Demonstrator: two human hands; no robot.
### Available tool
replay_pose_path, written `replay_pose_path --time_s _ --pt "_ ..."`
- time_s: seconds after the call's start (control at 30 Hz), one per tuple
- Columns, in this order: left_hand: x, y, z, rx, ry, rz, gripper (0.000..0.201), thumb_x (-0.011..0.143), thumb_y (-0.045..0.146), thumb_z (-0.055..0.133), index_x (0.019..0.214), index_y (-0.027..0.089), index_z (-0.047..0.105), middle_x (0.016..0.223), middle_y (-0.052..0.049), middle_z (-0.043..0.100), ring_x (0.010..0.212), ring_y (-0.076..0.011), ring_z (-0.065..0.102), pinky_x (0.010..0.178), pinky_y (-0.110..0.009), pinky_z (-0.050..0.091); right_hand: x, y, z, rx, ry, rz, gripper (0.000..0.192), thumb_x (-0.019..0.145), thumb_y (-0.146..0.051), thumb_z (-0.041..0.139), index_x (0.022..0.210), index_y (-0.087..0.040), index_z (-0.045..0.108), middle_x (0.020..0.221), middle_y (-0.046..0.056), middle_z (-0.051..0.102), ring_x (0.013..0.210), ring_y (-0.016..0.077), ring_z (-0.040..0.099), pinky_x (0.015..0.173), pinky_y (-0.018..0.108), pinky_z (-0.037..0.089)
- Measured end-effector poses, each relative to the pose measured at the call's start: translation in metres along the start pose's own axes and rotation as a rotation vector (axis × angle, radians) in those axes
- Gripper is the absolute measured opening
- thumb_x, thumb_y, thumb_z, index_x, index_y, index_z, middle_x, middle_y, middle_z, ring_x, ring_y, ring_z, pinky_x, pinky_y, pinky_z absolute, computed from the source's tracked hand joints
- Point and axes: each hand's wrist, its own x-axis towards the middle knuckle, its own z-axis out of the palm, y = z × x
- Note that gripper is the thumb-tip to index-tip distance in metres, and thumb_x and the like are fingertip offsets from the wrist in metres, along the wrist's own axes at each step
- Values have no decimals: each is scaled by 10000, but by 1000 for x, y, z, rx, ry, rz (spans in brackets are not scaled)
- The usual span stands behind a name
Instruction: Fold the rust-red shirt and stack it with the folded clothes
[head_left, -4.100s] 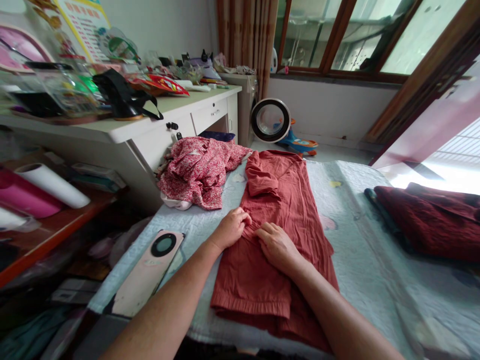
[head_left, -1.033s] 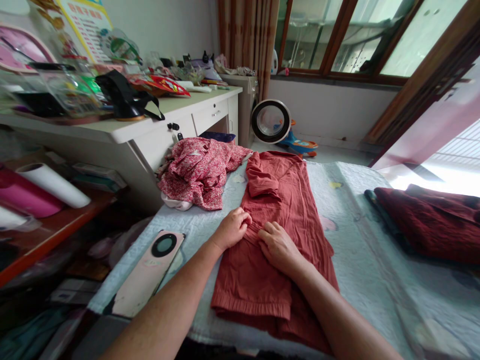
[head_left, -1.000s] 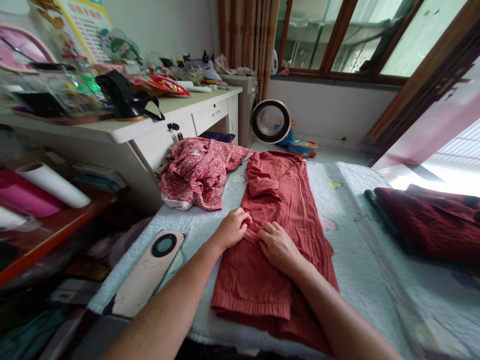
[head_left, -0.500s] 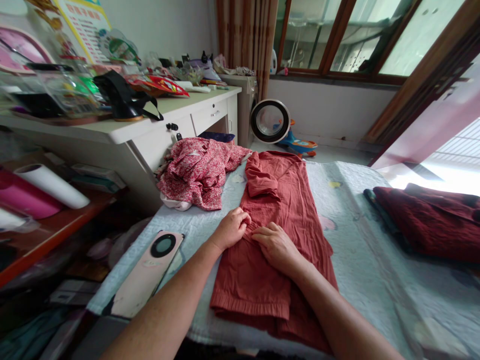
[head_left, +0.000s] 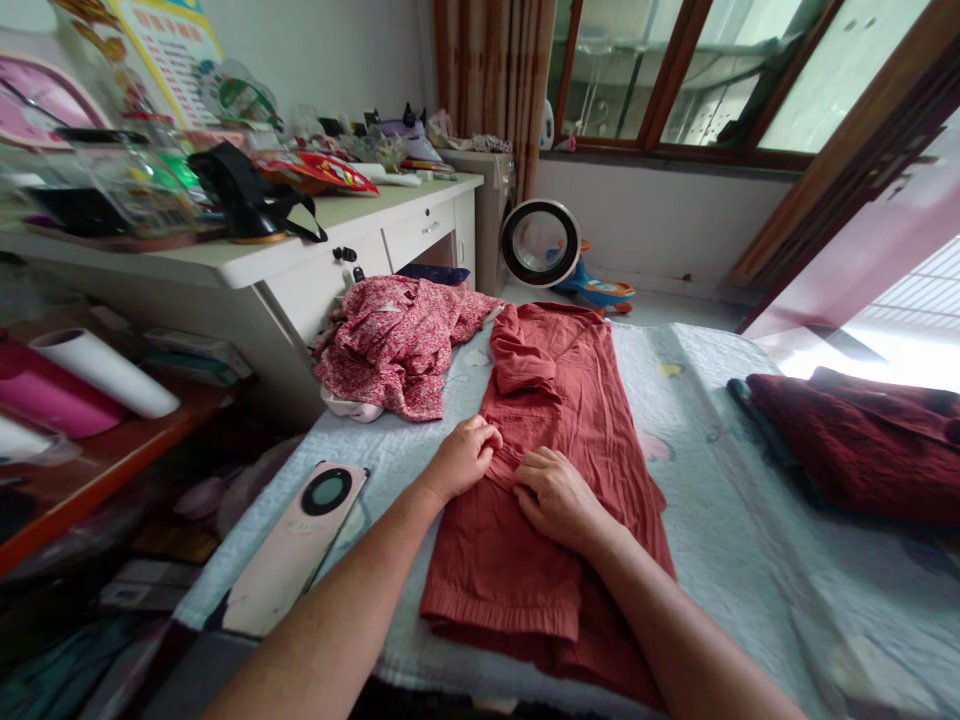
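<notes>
Seemingly to steady the rust-red garment point(head_left: 589, 400), the left hand point(head_left: 466, 460) pinches its left edge while the right hand point(head_left: 559, 495) lies loosely open across its middle.

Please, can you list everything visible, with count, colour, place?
Gathered-hem cloth garment: 1, rust red, centre
Crumpled patterned cloth heap: 1, red-white, left of garment
Folded textured cloth stack: 1, dark red, far right
Quilted cover: 1, pale blue, beneath garment
Flat rectangular phone: 1, pink, cover's left
Long desk: 1, pale, left
Small clutter: uncountable, mixed colours, on desk and shelf
Round glass door: 1, black-rimmed, beyond cover
Plastic toy: 1, blue-orange, behind door
Wood-framed window: 1, brown, back
Cloth curtain: 1, brown, beside window
Left hand: 1, bare, on garment
Right hand: 1, bare, on garment
</notes>
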Motion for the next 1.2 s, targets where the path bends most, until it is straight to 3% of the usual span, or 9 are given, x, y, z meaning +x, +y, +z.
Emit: replay_pose_path --time_s 0.27,0.6,0.93,1.2 --pt "1 0 0 -3 7 2 251 731 5 468 785 199 617 863 -22 564 863 -162 567 849 -287 470 0 1 2 10 38 -8 136 860 -142 536 739 -173 590 791 29 600 794 158 497 781 288 368" --pt "0 -1 1 -10 14 -3 292 682 -14 442 787 194 617 865 -25 564 867 -165 563 865 -301 468 3 6 10 -22 21 42 124 929 -152 503 899 -168 622 863 39 629 825 168 519 777 285 365" --pt "0 6 -4 15 -9 -1 105 773 105 554 779 194 609 852 -21 559 834 -165 557 790 -282 465 2 7 12 -44 7 15 165 934 -157 501 920 -187 662 907 43 610 868 175 507 801 291 373" --pt "0 4 -2 9 -10 7 129 763 84 543 789 195 603 867 -21 561 863 -169 560 833 -293 463 2 5 10 -24 -3 21 206 940 -152 491 1022 -188 676 973 57 613 910 180 508 848 303 389"
